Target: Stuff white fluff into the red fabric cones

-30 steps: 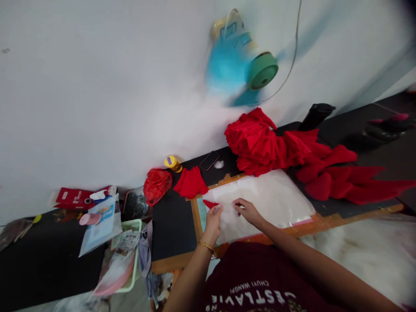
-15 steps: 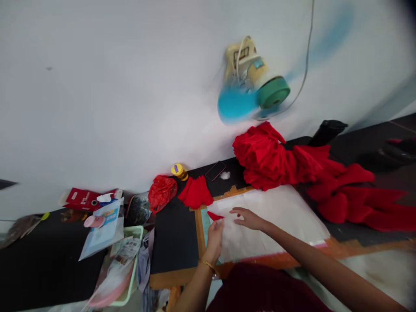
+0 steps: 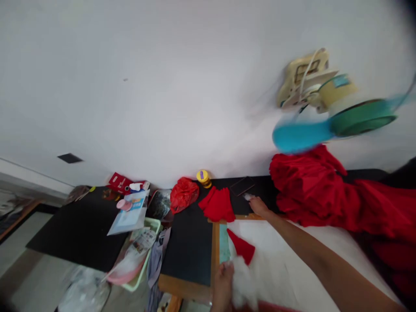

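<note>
Right hand at small tuft, left hand at big fluff

Head view: left hand (image 3: pixel 224 277), near side, fingers curled against white fluff clump (image 3: pixel 243 286); grip or mere contact, can't tell. Right hand (image 3: pixel 258 206), farther off, fingers narrow at white tuft (image 3: pixel 248 196) beside phone (image 3: pixel 242 186); firm pinch, can't tell. Red fabric piece (image 3: pixel 241 246) lies on white sheet (image 3: pixel 276 247), just beyond the clump.

Doing it well, my judgement: take the whole tuft in one light pinch, no shedding; leave phone alone.

Counts: hands 2, clump 1, tuft 1, loose red piece 1, phone 1, yellow-lidded jar (image 3: pixel 204 178) 1, red plastic bag (image 3: pixel 184 196) 1, fan (image 3: pixel 362 119) 1. Large red fabric pile (image 3: pixel 308 190): overlapped, uncountable.
</note>
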A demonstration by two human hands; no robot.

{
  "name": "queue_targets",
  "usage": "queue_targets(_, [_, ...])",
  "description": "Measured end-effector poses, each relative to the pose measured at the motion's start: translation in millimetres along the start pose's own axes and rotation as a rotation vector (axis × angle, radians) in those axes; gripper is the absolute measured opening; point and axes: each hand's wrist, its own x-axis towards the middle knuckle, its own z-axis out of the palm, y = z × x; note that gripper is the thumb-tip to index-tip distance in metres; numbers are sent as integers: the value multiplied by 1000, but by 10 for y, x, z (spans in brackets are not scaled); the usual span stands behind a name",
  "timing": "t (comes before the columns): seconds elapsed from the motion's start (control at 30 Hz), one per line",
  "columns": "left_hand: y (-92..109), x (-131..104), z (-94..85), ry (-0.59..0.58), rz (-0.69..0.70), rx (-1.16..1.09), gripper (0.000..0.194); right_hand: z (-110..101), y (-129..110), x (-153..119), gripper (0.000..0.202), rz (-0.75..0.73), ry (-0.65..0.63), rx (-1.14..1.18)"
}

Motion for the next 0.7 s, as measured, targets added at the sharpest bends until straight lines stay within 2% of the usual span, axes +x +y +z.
queue_targets(0.1, [171,-47,2,24,-21,-78,55,216,-162,-395,29,-31,-41,233])
queue_targets(0.17, [310,-49,84,-47,-51,-110,54,297,-246,-788,34,-38,-77,394])
queue_targets(0.23, [429,-33,211,-132,-66,-136,62,291,-309,-1191,33,-16,-120,639])
queue_targets(0.33, [512,-6,436,-252,-103,-95,70,153,-395,-1646,28,54,-139,927])
queue_targets(0.4, [501,4,575,-286,-106,-35,57,29,-445,-1815,30,72,-109,923])
queue_targets(0.5, [443,9,719,-272,-80,1,40,-126,-468,-1939,27,64,0,774])
queue_targets(0.6, [408,9,764,-265,-79,6,38,-206,-412,-2030,25,85,149,635])
queue_targets(0.7, [414,-9,743,-277,-76,20,42,-225,-348,-2140,27,125,236,589])
